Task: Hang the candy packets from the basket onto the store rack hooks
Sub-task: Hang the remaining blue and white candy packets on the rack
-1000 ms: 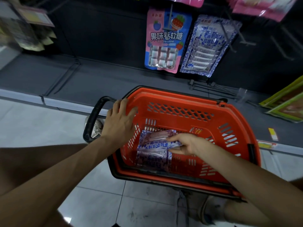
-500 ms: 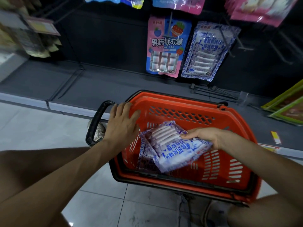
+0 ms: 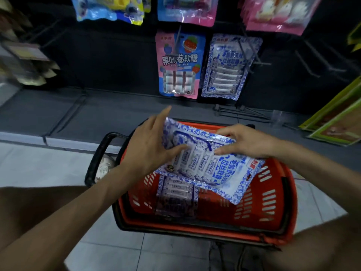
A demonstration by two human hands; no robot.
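Observation:
A blue-and-white candy packet is held flat above the red basket. My right hand pinches its far edge, thumb under and fingers on top. My left hand takes the packet's left end, thumb on the front face and fingers spread behind it. Another blue-and-white packet lies on the basket floor. On the rack beyond, a matching blue-and-white packet hangs on a hook beside a pink-and-blue packet.
The basket's black handle sticks out to the left over the tiled floor. Bare wire hooks jut from the dark rack at right. More bright packets hang on the row above. Green-edged boxes lean at far right.
My right hand lifted the packet out of the basket and up toward the rack. My left hand left the basket rim and came onto the packet's left end.

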